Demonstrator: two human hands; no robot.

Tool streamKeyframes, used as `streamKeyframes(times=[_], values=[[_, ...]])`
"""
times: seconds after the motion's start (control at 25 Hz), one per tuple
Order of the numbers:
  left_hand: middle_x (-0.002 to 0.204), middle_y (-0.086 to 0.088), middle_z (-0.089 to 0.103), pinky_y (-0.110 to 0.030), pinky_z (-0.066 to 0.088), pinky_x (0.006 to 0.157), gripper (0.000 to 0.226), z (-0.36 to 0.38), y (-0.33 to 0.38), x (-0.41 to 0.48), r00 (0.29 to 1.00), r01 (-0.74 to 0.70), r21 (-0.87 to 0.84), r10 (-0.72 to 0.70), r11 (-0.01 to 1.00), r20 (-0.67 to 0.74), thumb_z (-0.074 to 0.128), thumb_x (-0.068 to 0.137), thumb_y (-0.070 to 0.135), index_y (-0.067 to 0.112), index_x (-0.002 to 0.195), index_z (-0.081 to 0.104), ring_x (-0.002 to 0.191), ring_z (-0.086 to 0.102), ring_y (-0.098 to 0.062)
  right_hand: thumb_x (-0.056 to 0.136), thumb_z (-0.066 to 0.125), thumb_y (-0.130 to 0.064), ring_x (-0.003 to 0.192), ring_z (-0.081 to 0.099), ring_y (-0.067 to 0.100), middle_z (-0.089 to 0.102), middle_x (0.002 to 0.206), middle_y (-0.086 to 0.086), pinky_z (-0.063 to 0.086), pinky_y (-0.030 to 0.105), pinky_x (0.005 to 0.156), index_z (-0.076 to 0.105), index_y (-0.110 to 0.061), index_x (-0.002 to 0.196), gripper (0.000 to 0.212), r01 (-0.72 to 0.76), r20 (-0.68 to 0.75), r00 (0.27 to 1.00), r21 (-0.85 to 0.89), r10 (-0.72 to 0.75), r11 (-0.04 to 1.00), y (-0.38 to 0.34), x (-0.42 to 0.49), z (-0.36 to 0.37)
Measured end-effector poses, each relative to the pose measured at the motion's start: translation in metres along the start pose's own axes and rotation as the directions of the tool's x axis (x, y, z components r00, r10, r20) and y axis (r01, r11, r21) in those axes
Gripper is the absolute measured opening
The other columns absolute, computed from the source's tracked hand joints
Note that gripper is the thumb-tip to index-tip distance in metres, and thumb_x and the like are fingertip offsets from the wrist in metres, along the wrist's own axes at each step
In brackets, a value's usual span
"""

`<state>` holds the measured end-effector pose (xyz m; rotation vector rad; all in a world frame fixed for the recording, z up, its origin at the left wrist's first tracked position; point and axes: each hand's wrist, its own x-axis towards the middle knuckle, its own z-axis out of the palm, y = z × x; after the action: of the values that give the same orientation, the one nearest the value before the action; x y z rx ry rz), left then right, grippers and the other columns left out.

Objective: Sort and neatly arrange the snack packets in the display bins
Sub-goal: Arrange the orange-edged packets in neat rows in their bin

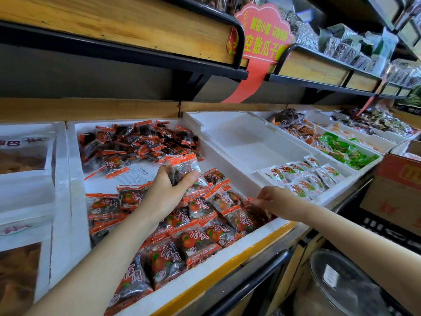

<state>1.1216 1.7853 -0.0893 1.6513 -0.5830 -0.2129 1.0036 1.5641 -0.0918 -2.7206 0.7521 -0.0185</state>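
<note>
Left hand grips packet; paper sheet beneath, loose pile behind.

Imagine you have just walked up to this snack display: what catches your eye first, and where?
The left hand holds orange-edged packets above the middle white foam bin, where more lie in rows near the front. The right hand reaches to the packets at that bin's right side. A red sign hangs from the shelf above.

Head-worn view, steeply down (close) over bins
</note>
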Motion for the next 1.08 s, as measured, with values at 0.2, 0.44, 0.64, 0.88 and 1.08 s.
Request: streamKeyframes(times=[0.2, 0.44, 0.64, 0.88, 1.08], values=[[0.113, -0.005, 0.057, -0.003, 0.043, 0.046, 0.040, 0.002, 0.001, -0.002, 1.000, -0.006, -0.006, 0.006, 1.000, 0.004, 0.059, 0.090, 0.038, 0.015, 0.120, 0.047, 0.085, 0.055, -0.006, 0.095, 0.051, -0.033, 0.104, 0.057, 0.024, 0.057, 0.120, 0.013, 0.047, 0.030, 0.088, 0.039, -0.003, 0.129, 0.047, -0.063, 0.063, 0.996, -0.064, 0.067, 0.996, -0.002, 0.003, 0.002], [0.110, 0.000, 0.059, -0.008, 0.048, 0.051, 0.036, 0.004, 0.002, -0.004, 1.000, -0.022, -0.011, 0.022, 1.000, 0.020, 0.060, 0.090, 0.038, 0.018, 0.117, 0.048, 0.089, 0.057, -0.005, 0.086, 0.058, -0.048, 0.100, 0.054, 0.017, 0.056, 0.115, 0.002, 0.044, 0.026, 0.086, 0.044, -0.009, 0.120, 0.053, -0.104, 0.143, 0.987, 0.225, 0.073, 0.969, -0.006, 0.007, 0.006], [0.106, 0.005, 0.060, -0.037, 0.055, 0.086, 0.039, 0.002, -0.001, -0.003, 0.999, -0.027, 0.001, 0.027, 1.000, 0.031, 0.062, 0.088, 0.041, 0.021, 0.118, 0.049, 0.099, 0.059, -0.009, 0.093, 0.054, -0.033, 0.105, 0.055, 0.019, 0.057, 0.123, 0.006, 0.044, 0.029, 0.095, 0.043, -0.008, 0.129, 0.045, -0.084, 0.155, 0.987, 0.293, 0.040, 0.952, -0.004, 0.002, 0.003], [0.102, 0.007, 0.059, -0.046, 0.052, 0.093, 0.038, 0.003, -0.002, -0.004, 0.998, -0.026, 0.012, 0.025, 1.000, 0.050, 0.063, 0.087, 0.042, 0.021, 0.115, 0.049, 0.096, 0.059, -0.009, 0.099, 0.041, -0.027, 0.122, 0.046, 0.025, 0.044, 0.136, 0.010, 0.039, 0.033, 0.101, 0.025, -0.010, 0.141, 0.048, 0.033, 0.125, 0.991, 0.115, -0.047, 0.993, -0.007, 0.005, 0.014], [0.095, 0.004, 0.056, -0.047, 0.051, 0.093, 0.031, 0.005, -0.001, -0.004, 0.999, -0.004, 0.018, 0.003, 1.000, 0.054, 0.062, 0.087, 0.042, 0.020, 0.105, 0.048, 0.087, 0.057, -0.008, 0.096, 0.046, -0.038, 0.124, 0.046, 0.023, 0.041, 0.141, 0.008, 0.041, 0.032, 0.101, 0.018, -0.012, 0.145, 0.062, -0.003, 0.109, 0.994, 0.260, -0.026, 0.966, 0.000, 0.008, 0.016]])
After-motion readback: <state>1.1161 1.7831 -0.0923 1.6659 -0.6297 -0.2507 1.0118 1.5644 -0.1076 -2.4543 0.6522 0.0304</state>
